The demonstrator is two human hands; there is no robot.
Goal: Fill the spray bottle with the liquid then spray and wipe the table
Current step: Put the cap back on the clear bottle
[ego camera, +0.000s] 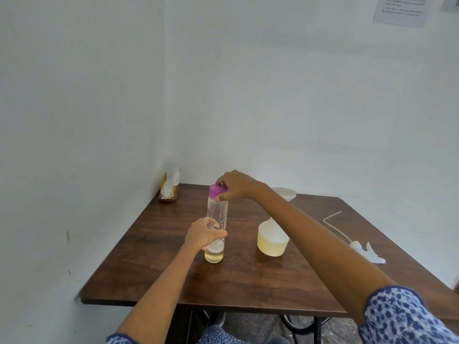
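A tall clear bottle (216, 212) stands upright on the dark wooden table (159, 274), with a little pale yellow liquid at its bottom. My left hand (204, 233) grips its lower body. My right hand (236, 184) is closed on the purple cap (215, 190) at the bottle's mouth. To the right stands a translucent spray bottle body (272, 240), partly filled with yellowish liquid, with a white funnel (288, 193) in its neck, half hidden by my right forearm. The spray head with its long tube (357, 245) lies on the table at the right.
A wooden tissue holder (169, 189) with white tissues stands in the far left corner against the wall. White walls close off the table's left and far sides. A paper notice (401, 9) hangs at the top right.
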